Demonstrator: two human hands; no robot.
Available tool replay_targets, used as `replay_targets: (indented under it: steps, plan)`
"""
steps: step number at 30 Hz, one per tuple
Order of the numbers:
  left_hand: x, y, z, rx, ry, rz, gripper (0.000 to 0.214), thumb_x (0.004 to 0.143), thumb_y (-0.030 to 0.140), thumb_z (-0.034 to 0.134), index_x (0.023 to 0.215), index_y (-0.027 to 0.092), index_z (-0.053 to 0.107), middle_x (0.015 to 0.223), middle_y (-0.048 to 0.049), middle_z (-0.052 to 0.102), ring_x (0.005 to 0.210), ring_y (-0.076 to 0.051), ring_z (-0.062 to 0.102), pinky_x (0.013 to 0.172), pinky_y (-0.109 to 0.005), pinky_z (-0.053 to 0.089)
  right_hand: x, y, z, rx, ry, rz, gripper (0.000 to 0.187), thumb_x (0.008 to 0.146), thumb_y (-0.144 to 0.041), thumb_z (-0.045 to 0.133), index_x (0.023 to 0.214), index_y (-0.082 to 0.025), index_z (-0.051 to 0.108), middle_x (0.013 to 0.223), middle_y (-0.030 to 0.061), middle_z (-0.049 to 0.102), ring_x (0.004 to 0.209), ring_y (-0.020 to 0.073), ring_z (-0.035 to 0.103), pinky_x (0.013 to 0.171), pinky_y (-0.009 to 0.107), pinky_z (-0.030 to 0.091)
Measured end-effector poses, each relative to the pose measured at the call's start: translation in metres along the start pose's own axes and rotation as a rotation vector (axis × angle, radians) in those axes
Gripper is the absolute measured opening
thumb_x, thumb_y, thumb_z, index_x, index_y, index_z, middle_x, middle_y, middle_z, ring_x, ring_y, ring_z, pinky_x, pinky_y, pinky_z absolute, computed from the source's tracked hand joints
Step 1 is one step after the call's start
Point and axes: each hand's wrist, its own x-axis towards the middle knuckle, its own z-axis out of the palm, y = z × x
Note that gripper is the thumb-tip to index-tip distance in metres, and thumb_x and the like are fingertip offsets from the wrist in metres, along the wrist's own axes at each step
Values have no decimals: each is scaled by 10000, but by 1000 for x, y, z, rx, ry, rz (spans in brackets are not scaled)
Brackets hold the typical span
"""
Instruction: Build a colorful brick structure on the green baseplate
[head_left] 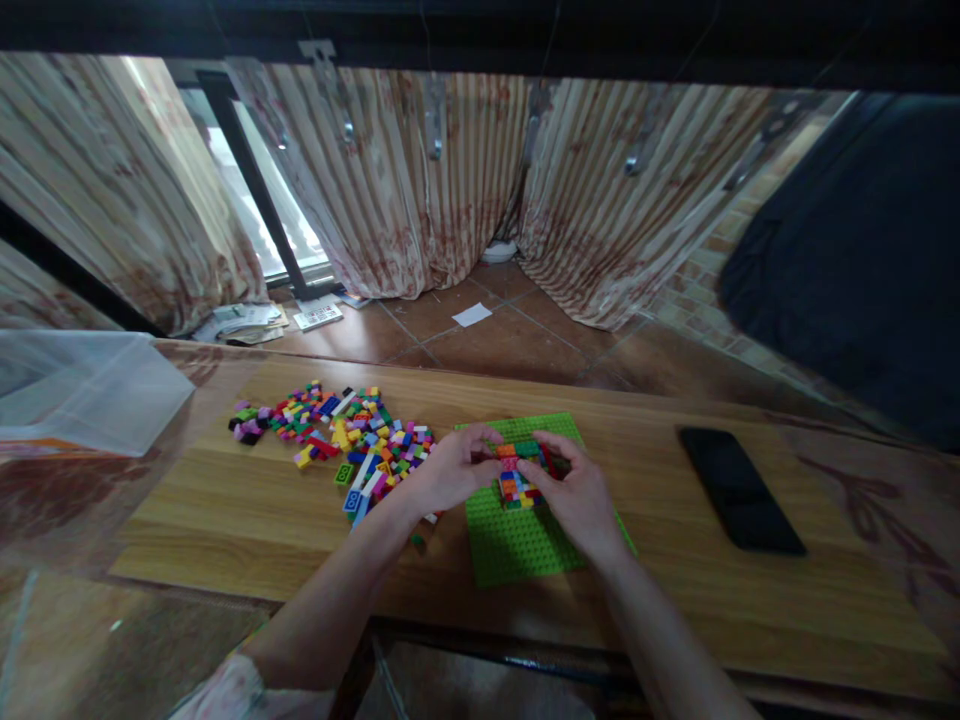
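Observation:
A small build of multicoloured toy bricks (517,490) sits on a green studded baseplate (517,555). My left hand (454,468) is at the build's left side, its thumb and fingers curled together beside a pink brick; whatever they pinch is too small to make out. My right hand (583,492) curves around the build from the right, thumb over its top and index finger at its far edge. A red brick (549,460) shows partly between those fingers. Left of the baseplate, loose toy bricks (367,440) of many colours lie in a spread-out heap, partly behind my left wrist.
The wooden board (285,530) carries everything. A black phone (739,490) lies on its right side, and a translucent plastic bin (90,390) stands at the far left. Beyond are the tiled floor, papers (244,322), and striped curtains (405,190). A dark draped shape (855,260) is at right.

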Motion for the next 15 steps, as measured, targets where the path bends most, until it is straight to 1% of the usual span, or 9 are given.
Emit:
replay_targets:
  steps: [2,4,6,9,15]
  plan:
    - [0,0,0,7,3,1,307,748,271,627,1013,155,523,704,17,626,575,-94,522,523,-201,326,-1,-2,0,7,43,-36,377,729,-403,685,1056,-217,665,1109,77,636,1057,229,577,957,407,428]
    - [-1,1,-1,18,-1,-1,311,746,241,617,1027,152,520,705,20,624,566,-89,511,517,-199,320,-2,-5,0,-3,85,-69,274,741,-392,674,962,-231,694,1124,74,616,1075,231,565,955,405,425]
    - [-1,2,-2,36,-6,-4,319,737,217,613,1035,149,519,699,24,621,556,-86,502,514,-199,319,-4,-8,-1,-24,97,-91,193,761,-395,656,857,-238,713,1111,72,608,1067,236,566,951,410,424]
    - [-2,4,-3,56,-11,-3,343,738,213,613,1059,141,518,704,20,625,564,-90,508,523,-204,335,-6,-8,0,-68,75,-117,195,788,-414,631,777,-243,724,1081,73,604,1047,238,568,954,416,421]
    - [-3,1,-1,34,-4,15,373,760,291,641,1091,164,527,721,18,629,587,-98,536,526,-200,343,-8,-7,4,-144,44,-156,211,801,-426,617,758,-252,727,1107,76,591,1070,250,550,948,421,420]
